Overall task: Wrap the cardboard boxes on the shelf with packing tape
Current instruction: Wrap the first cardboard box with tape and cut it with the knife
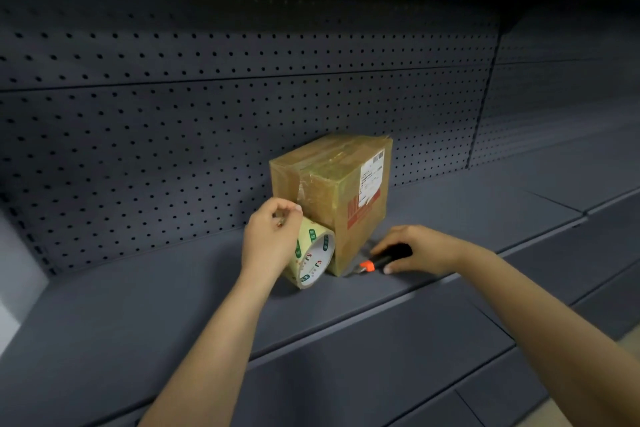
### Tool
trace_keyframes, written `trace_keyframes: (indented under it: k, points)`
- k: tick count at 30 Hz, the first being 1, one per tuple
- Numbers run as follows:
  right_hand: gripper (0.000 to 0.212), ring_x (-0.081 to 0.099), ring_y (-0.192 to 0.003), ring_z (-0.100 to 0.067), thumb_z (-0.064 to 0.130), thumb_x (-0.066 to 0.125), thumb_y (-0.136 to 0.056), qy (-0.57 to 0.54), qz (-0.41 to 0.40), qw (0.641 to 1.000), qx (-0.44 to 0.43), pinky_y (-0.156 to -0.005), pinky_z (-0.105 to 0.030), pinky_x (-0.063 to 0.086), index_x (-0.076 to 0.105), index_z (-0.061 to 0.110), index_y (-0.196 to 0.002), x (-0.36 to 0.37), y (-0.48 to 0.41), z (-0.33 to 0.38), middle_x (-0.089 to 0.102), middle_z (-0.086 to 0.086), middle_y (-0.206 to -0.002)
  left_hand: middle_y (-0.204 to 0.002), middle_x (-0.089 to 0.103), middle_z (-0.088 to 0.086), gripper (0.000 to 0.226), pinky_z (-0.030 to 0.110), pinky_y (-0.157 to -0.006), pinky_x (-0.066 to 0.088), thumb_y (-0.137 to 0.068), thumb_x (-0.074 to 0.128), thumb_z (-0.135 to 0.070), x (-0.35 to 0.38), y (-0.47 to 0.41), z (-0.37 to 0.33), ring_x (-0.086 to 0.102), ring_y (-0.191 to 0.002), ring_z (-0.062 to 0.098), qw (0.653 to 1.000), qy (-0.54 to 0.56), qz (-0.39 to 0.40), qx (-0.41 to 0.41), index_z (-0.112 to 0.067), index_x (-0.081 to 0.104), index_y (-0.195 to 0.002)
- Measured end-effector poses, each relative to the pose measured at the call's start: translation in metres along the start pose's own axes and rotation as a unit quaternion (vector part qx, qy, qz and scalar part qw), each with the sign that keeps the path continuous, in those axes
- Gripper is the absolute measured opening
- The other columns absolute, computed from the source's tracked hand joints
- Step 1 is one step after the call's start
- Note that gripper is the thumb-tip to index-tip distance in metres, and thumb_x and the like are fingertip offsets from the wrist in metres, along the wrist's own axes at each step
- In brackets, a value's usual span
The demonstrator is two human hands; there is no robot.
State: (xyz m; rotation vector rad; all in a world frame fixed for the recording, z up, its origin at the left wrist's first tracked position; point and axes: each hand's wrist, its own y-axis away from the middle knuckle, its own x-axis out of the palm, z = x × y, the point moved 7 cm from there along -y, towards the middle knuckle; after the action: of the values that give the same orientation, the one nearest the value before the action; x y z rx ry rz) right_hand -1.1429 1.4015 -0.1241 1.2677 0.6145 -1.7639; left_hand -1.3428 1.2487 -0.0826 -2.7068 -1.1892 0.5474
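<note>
On dark matte metal shelf (173, 288), mid-wrap, likely at cutting step: pinches loose end of translucent tape roll (313, 256) with left hand (270, 236) against glossy, already-taped cardboard box (329, 191), grips black, orange-tipped cutter (381, 260) flat beside box with right hand (419, 250), then probably needs taut strand, blade across.

You have one cardboard box (332, 198) standing on the dark shelf (173, 288), close to the perforated back panel, turned so a corner edge faces you. It is brown and glossy with clear tape across its top and down its front faces. A white shipping label (370, 180) and red print sit on its right face. The roll of packing tape (313, 256) stands on edge against the box's lower left face. It is pale yellow, its white core marked green and red.
</note>
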Motion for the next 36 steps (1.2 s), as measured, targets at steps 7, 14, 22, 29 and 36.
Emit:
trace_keyframes:
  k: [7, 14, 22, 29, 36]
  points:
    - [0.038, 0.054, -0.104, 0.0, 0.038, 0.079, -0.079, -0.022, -0.003, 1.0, -0.002, -0.094, -0.023, 0.044, 0.067, 0.039, -0.115, -0.004, 0.004, -0.001, 0.058, 0.017, -0.112, -0.064, 0.057, -0.003, 0.009, 0.018, -0.043, 0.031, -0.093, 0.06, -0.027, 0.0, 0.001, 0.001, 0.04, -0.04, 0.002, 1.0, 0.005, -0.006, -0.001, -0.024, 0.065, -0.087]
    - [0.016, 0.059, -0.092, -0.001, 0.033, 0.075, -0.085, -0.034, -0.232, 0.967, -0.105, -0.082, -0.023, 0.049, 0.074, 0.025, -0.098, -0.044, 0.025, 0.062, 0.066, 0.016, -0.095, -0.068, 0.062, -0.004, 0.008, 0.021, -0.047, 0.035, -0.092, 0.061, -0.028, 0.0, 0.004, 0.002, 0.044, -0.042, 0.0, 1.0, 0.018, -0.01, -0.002, -0.026, 0.066, -0.087]
    - [0.012, 0.055, -0.091, -0.014, 0.022, 0.072, -0.088, 0.01, -0.438, 0.885, -0.158, -0.082, -0.023, 0.044, 0.071, 0.015, -0.097, -0.074, 0.028, 0.134, 0.061, 0.005, -0.091, -0.077, 0.063, -0.005, 0.007, 0.025, -0.053, 0.035, -0.092, 0.061, -0.026, 0.0, 0.002, 0.001, 0.049, -0.058, 0.007, 0.999, 0.035, 0.011, 0.012, -0.027, 0.065, -0.087]
    - [0.04, 0.055, -0.123, -0.023, 0.032, 0.065, -0.093, 0.03, -0.395, 0.913, -0.097, -0.106, -0.021, 0.03, 0.065, 0.007, -0.125, -0.066, -0.018, 0.14, 0.065, -0.007, -0.128, -0.084, 0.066, -0.007, 0.011, 0.026, -0.054, 0.037, -0.093, 0.057, -0.029, -0.003, -0.006, 0.005, 0.057, -0.065, 0.012, 1.0, -0.024, 0.014, 0.011, -0.03, 0.061, -0.083]
    - [0.039, 0.06, -0.118, -0.018, 0.03, 0.075, -0.086, -0.001, -0.426, 0.902, -0.071, -0.105, -0.025, 0.042, 0.071, 0.011, -0.119, -0.068, -0.018, 0.131, 0.069, -0.003, -0.12, -0.073, 0.064, -0.005, 0.013, 0.023, -0.046, 0.038, -0.093, 0.057, -0.025, -0.017, 0.003, 0.038, 0.052, -0.048, 0.006, 0.999, -0.013, 0.022, -0.037, -0.03, 0.062, -0.082]
